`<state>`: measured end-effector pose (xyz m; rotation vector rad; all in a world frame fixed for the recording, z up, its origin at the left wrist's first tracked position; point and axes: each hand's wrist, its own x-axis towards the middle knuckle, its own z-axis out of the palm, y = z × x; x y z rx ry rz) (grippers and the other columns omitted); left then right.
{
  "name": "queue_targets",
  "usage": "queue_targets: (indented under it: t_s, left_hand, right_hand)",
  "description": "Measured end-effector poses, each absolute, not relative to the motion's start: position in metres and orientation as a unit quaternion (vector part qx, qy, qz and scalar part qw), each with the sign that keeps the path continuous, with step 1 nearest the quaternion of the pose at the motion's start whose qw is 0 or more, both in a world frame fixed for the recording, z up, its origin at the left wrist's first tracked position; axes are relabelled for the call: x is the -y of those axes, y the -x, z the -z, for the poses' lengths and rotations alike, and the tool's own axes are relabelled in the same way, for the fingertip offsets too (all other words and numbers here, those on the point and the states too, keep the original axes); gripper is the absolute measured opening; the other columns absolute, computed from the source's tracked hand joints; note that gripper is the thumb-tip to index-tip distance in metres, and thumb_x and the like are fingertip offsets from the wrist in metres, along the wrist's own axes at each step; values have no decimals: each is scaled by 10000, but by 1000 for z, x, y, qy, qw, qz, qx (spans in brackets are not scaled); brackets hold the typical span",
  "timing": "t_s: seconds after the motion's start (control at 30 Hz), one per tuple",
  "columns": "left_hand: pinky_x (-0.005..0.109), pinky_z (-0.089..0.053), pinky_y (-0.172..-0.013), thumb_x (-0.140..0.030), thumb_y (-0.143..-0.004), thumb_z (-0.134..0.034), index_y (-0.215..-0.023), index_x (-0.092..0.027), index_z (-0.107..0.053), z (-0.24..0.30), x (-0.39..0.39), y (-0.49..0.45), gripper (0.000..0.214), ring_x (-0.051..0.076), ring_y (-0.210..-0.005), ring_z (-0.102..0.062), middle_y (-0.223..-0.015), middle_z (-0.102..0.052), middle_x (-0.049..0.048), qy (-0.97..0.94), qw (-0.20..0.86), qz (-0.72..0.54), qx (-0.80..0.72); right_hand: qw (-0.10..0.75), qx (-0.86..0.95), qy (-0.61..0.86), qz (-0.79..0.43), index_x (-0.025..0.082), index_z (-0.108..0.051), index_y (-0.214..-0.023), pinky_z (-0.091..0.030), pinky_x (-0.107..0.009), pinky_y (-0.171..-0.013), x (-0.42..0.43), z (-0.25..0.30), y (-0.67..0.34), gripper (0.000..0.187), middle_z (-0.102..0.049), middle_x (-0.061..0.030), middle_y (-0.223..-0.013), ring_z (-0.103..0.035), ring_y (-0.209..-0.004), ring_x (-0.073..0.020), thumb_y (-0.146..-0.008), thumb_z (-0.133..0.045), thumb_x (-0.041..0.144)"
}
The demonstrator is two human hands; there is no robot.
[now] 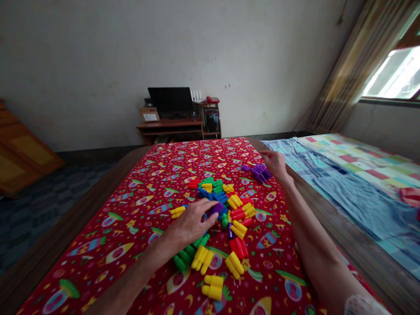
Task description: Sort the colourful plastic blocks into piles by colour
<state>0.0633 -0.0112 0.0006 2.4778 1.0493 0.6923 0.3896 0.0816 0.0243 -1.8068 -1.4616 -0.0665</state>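
Note:
A heap of plastic building pieces [223,218] in yellow, red, green and blue lies on a red rocket-print cloth [138,192]. My left hand [192,225] rests on the heap, its fingertips pinching a purple piece [216,208]. My right hand [274,164] is stretched out to the far right of the cloth, lying against a small cluster of purple pieces [257,172]. Its fingers curl loosely and I cannot make out whether they hold one.
The cloth covers a low wooden surface with a dark rim [331,218]. A checked blue and multicoloured sheet [354,175] lies to the right. A desk with a monitor [170,103] stands at the far wall. A curtained window [393,74] is at the upper right.

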Motion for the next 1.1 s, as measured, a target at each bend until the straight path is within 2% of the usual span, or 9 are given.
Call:
queue_targets:
  t_s: [0.1,0.17,0.3,0.4,0.6,0.73,0.83,0.93,1.1]
  left_hand:
    - [288,-545,-606,-445,-897,-476,-979,-163,-686,-1,-3,-62,361,184,-642,-668,-754,-697,39,-794,304,-324,-414]
    - [269,-532,-534,-542,-856,-525,-929,-159,-686,-1,-5,-61,422,173,-571,-653,-662,-676,11,-724,388,-364,-439]
    - [283,-576,-626,-613,-701,-686,-851,-156,-676,0,-4,-62,480,182,-654,-692,-735,-712,13,-599,480,-438,-468]
    - [315,-590,-697,-618,-686,-698,-824,-159,-657,-1,-5,-61,482,188,-697,-702,-781,-722,26,-579,495,-454,-463]
    - [349,-539,-879,-444,-890,-569,-996,-189,-681,-7,22,-74,298,216,-957,-676,-1003,-727,71,-822,328,-325,-333]
    - [465,-290,-1152,-459,-910,-567,-1222,-256,-612,7,60,-93,375,256,-1329,-447,-1392,-556,60,-947,195,-191,-171]
    - [536,-90,-1202,-480,-908,-560,-1175,-277,-630,23,71,-99,343,262,-1404,-334,-1432,-518,14,-967,114,-140,-179]
    - [525,-106,-1202,-440,-906,-572,-1128,-255,-650,29,63,-95,299,255,-1373,-375,-1330,-599,13,-959,70,-141,-237]
    - [498,-322,-1123,-357,-931,-546,-1156,-256,-638,27,36,-77,262,248,-1254,-498,-1332,-593,32,-944,57,-144,-290]
  right_hand:
    - [414,695,581,-90,141,-719,-1109,-499,-268,-752,-65,-47,-345,317,-754,-95,-937,-691,-824,-184,-896,-502,229]
    - [349,801,450,-185,175,-699,-1135,-489,-239,-692,-50,-55,-310,298,-748,-64,-951,-676,-785,-155,-892,-546,257]
    - [212,902,309,-215,149,-712,-1012,-410,-204,-604,-28,-54,-261,196,-713,-22,-782,-600,-656,-111,-837,-626,167]
    - [230,892,341,-188,126,-709,-958,-347,-200,-566,-29,-53,-261,162,-651,5,-668,-526,-578,-87,-842,-596,135]
    - [388,714,582,-28,150,-728,-967,-363,-248,-629,-65,-44,-334,244,-685,-42,-753,-561,-662,-145,-876,-537,272]
    - [374,549,746,51,145,-738,-955,-386,-301,-725,-78,-19,-382,291,-715,-117,-901,-605,-842,-227,-877,-513,312]
    - [338,489,803,36,132,-740,-962,-396,-322,-766,-79,-1,-401,325,-714,-159,-966,-609,-918,-260,-891,-477,309]
    - [298,498,815,-3,142,-743,-977,-410,-318,-772,-76,9,-406,330,-712,-162,-986,-614,-953,-267,-897,-472,311]
    - [262,492,830,-17,161,-745,-1000,-438,-330,-803,-76,11,-405,379,-705,-168,-1022,-619,-1000,-279,-910,-456,389]
